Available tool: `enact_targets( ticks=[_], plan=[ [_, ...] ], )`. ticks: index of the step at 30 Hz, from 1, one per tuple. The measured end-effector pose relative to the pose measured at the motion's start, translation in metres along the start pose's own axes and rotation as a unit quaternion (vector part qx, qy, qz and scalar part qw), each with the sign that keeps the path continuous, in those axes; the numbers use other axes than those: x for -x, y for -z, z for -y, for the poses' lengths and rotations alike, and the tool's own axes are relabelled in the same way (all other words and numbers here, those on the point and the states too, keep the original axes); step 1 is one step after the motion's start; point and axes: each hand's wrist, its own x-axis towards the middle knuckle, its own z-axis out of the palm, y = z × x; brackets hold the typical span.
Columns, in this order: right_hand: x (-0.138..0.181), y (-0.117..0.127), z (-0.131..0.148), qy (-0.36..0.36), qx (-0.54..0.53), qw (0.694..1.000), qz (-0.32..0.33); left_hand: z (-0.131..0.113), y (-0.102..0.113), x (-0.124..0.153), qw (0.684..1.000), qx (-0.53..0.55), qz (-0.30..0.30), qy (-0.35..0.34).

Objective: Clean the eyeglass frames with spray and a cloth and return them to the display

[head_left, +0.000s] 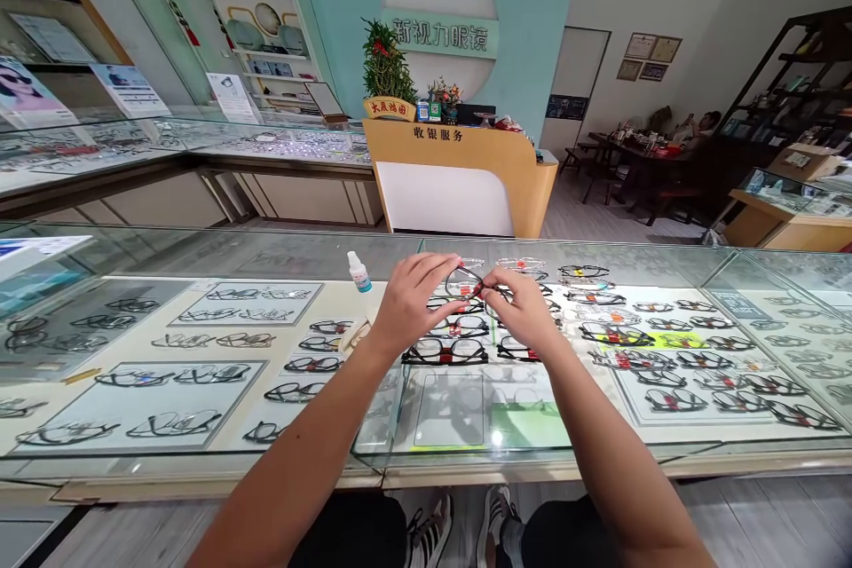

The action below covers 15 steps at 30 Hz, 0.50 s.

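Note:
Above the glass counter, my left hand (414,300) and my right hand (521,309) hold one pair of dark-framed eyeglasses (477,291) between them. My left fingers and thumb are around the lens side of the frame. The right thumb and fingertips pinch the frame at its other side, near a small red patch. Left of my hands stands a small white dropper-type bottle (358,273) with blue at its base. A pale object (354,336), partly hidden by my left wrist, lies nearby. Under my hands are rows of eyeglasses (445,352) with red tags.
More eyeglasses (177,423) lie on display trays at left, and others (675,400) at right. The glass counter edge (479,461) runs in front of me. Beyond stand a wooden cashier desk (459,155) and further showcases (286,151). A person (702,126) sits at a far table.

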Motion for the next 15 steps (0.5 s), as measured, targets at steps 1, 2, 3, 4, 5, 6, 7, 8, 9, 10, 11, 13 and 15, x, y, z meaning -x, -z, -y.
enact_targets(
  ticks=[1,2,3,4,5,6,7,8,9,10,11,13,15],
  plan=[
    [0.0,0.0,0.0,0.002,0.003,1.0,0.001,0.0,0.0,0.0,1.0,0.002,0.005,0.006],
    [0.0,0.0,0.0,0.003,0.005,1.0,0.001,0.0,0.0,0.0,1.0,0.007,0.007,0.012],
    [0.0,0.001,0.001,0.004,0.008,1.0,0.001,-0.001,0.0,0.0,1.0,0.013,0.006,0.016],
    [0.0,0.001,0.003,0.007,0.011,1.0,0.001,-0.002,-0.001,0.0,1.0,0.022,0.0,0.018],
    [0.001,0.001,0.004,0.013,0.012,1.0,-0.001,-0.004,-0.002,0.0,0.999,0.032,-0.008,0.019],
    [0.001,0.001,0.006,0.023,0.01,1.0,-0.009,-0.005,-0.003,0.0,0.999,0.043,-0.018,0.024],
    [0.001,0.002,0.007,0.034,0.007,0.999,-0.026,-0.006,-0.004,0.0,0.998,0.051,-0.03,0.034],
    [0.001,0.002,0.007,0.042,0.005,0.998,-0.057,-0.006,-0.005,0.0,0.996,0.056,-0.045,0.049],
    [0.001,0.002,0.006,0.043,0.005,0.994,-0.101,-0.006,-0.006,0.0,0.994,0.056,-0.062,0.067],
    [0.0,0.002,0.004,0.035,0.009,0.988,-0.151,-0.004,-0.006,0.0,0.991,0.052,-0.083,0.088],
    [0.0,0.002,0.002,0.017,0.014,0.98,-0.199,-0.003,-0.006,0.0,0.988,0.045,-0.105,0.108],
    [-0.002,0.002,-0.005,-0.037,0.007,0.967,-0.251,0.002,-0.006,0.0,0.979,0.03,-0.143,0.14],
    [-0.004,0.001,-0.01,-0.087,-0.038,0.966,-0.24,0.006,-0.006,0.0,0.974,0.024,-0.165,0.156]
  ],
)
